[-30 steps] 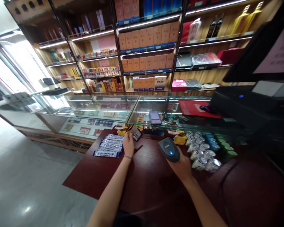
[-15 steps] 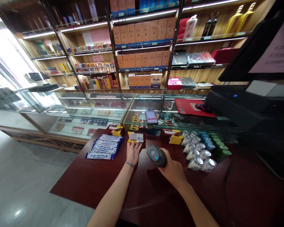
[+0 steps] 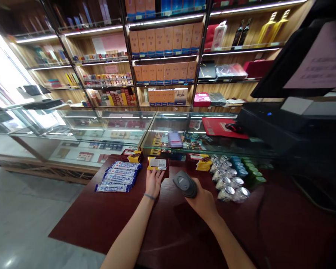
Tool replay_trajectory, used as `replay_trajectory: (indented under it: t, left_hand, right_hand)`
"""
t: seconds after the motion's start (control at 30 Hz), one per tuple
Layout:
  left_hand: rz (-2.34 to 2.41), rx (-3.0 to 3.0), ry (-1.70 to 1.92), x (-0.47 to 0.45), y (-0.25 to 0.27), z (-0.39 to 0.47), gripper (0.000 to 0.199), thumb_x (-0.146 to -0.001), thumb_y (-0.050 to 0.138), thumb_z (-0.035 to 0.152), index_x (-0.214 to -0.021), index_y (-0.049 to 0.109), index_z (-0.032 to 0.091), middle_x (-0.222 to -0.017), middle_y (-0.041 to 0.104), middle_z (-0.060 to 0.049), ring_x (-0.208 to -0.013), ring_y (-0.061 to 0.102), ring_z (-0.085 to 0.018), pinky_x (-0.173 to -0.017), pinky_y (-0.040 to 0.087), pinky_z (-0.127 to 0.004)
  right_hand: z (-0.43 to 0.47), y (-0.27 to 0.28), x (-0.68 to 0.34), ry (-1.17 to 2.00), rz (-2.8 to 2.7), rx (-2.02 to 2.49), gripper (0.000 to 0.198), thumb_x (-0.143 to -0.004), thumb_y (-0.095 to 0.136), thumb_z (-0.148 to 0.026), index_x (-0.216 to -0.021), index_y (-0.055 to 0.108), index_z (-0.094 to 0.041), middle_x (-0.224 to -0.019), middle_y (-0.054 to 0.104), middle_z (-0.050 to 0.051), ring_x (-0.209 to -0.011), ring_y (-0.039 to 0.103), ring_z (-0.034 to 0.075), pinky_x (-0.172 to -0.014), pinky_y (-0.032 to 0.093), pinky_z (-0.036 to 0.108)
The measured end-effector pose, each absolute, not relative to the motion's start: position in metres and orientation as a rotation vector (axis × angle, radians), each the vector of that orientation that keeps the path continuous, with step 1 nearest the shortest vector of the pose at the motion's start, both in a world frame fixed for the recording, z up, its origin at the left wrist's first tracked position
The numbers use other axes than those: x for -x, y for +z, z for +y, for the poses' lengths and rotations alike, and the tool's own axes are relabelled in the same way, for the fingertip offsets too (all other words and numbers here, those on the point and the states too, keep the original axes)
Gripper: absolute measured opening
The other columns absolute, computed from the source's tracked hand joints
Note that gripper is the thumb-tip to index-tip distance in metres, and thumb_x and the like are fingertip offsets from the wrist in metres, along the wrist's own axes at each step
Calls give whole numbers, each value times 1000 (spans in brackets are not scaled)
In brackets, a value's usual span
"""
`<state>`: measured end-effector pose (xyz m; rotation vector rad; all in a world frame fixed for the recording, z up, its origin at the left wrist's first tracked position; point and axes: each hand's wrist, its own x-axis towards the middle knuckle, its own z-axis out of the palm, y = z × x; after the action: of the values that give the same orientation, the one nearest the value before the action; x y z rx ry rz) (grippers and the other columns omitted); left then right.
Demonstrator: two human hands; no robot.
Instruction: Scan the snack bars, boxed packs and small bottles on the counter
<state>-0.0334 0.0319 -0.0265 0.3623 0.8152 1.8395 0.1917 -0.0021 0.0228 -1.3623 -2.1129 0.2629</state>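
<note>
My left hand point(image 3: 154, 182) has its fingers on the near edge of a flat yellow and dark brown snack packet point(image 3: 158, 163), whose barcode label faces up. My right hand point(image 3: 204, 203) is wrapped around a dark grey barcode scanner point(image 3: 185, 184). Its head points toward the packet, a short gap away. Similar packets lie in a stack point(image 3: 203, 163) right of the held one, and in a smaller group point(image 3: 133, 155) to its left. Several blue and white stick packs point(image 3: 119, 176) lie fanned out left of my left hand.
Silver-lidded containers point(image 3: 226, 192), blue ones point(image 3: 239, 166) and green ones point(image 3: 253, 172) stand in rows at right. Behind the brown table point(image 3: 100, 216) runs a glass display counter point(image 3: 123, 129) bearing a red mouse pad point(image 3: 215, 127). A dark monitor point(image 3: 271, 71) looms at upper right.
The blue light on the scanner has gone out. The whole view has shifted slightly, so things sit a little further left; both hands keep nearly the same pose.
</note>
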Motion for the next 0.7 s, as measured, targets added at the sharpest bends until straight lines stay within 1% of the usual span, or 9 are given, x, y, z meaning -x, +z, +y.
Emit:
replay_trajectory:
  t: [0.1, 0.2, 0.27, 0.37, 0.47, 0.53, 0.6, 0.7]
  left_hand:
    - [893, -455, 1830, 33, -26, 31, 34, -85, 68, 28, -113, 50, 28, -116, 66, -2, -100, 68, -14, -100, 52, -44]
    - [986, -609, 1836, 29, -21, 29, 42, -81, 71, 33, -118, 51, 28, -117, 67, -4, -100, 67, -16, -96, 54, -42]
    - [1040, -706, 1826, 24, -15, 28, 43, -80, 72, 35, -118, 54, 25, -117, 67, -6, -102, 67, -19, -92, 55, -40]
    - [1189, -898, 1765, 12, -2, 32, 39, -80, 71, 36, -114, 61, 19, -108, 72, -9, -97, 69, -21, -89, 56, -38]
    - [1406, -1167, 1705, -5, 15, 42, 30, -82, 68, 36, -107, 68, 19, -99, 74, -7, -93, 70, -22, -89, 54, -37]
    - [1516, -1340, 1694, -19, 28, 51, 24, -85, 66, 35, -104, 71, 23, -99, 75, -6, -92, 70, -23, -90, 54, -37]
    - [1519, -1510, 1705, -34, 41, 61, 21, -87, 64, 34, -104, 73, 25, -102, 74, -5, -96, 69, -24, -94, 51, -38]
    - [1336, -1742, 1671, -56, 54, 77, 20, -86, 66, 33, -103, 74, 28, -107, 74, -6, -106, 66, -26, -105, 45, -40]
  right_hand:
    - [-1, 30, -196, 245, -2021, 1396, 40, -80, 61, -36, -117, 49, -25, -81, 75, 2, -68, 72, 26, -56, 41, 29]
    - [1, 38, -202, 233, -1910, 1443, 30, -82, 58, -37, -107, 52, -24, -75, 73, 3, -67, 71, 26, -56, 42, 29]
    - [3, 43, -208, 185, -1837, 1459, 26, -83, 57, -39, -103, 54, -22, -75, 72, 4, -68, 71, 26, -56, 44, 29]
    - [7, 51, -216, 149, -1703, 1456, 31, -83, 56, -41, -107, 58, -20, -80, 73, 7, -71, 71, 26, -59, 48, 30]
    - [10, 58, -225, 207, -1545, 1440, 42, -80, 58, -42, -115, 59, -19, -87, 74, 9, -81, 71, 25, -67, 52, 32]
    - [12, 63, -232, 224, -1470, 1436, 44, -78, 60, -43, -115, 60, -19, -89, 74, 9, -85, 71, 25, -72, 54, 33]
    - [14, 66, -242, 206, -1415, 1449, 45, -76, 62, -44, -114, 61, -19, -91, 74, 9, -86, 71, 26, -73, 54, 34]
    - [18, 69, -259, 190, -1409, 1481, 50, -77, 62, -46, -119, 59, -18, -88, 74, 10, -77, 71, 25, -67, 53, 33]
